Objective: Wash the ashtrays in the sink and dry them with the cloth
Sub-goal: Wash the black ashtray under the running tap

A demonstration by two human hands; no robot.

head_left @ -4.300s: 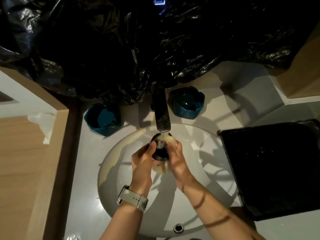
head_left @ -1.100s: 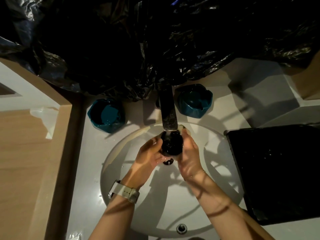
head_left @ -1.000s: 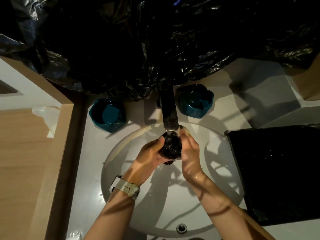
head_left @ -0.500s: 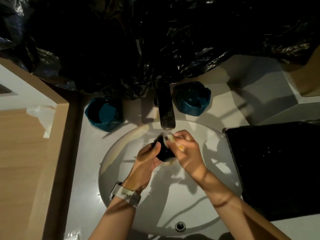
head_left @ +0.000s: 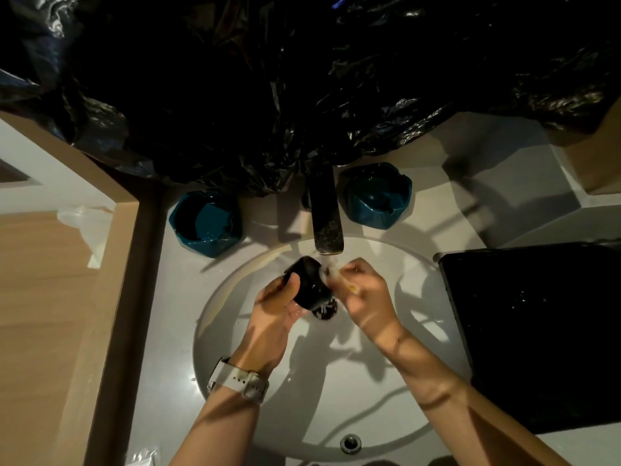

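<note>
Left hand grips a black ashtray under the tap, over the sink.
Right hand pinches something pale against its rim; two blue ashtrays sit on the surface behind. No readable writing.

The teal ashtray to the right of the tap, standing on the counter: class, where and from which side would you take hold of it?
Probably take the right ashtray by its thick rim, coming from above with the right hand: thumb inside the open bowl, fingers on the faceted outer wall. It stands upright, and its right side is open, while the tap crowds its left.
</note>
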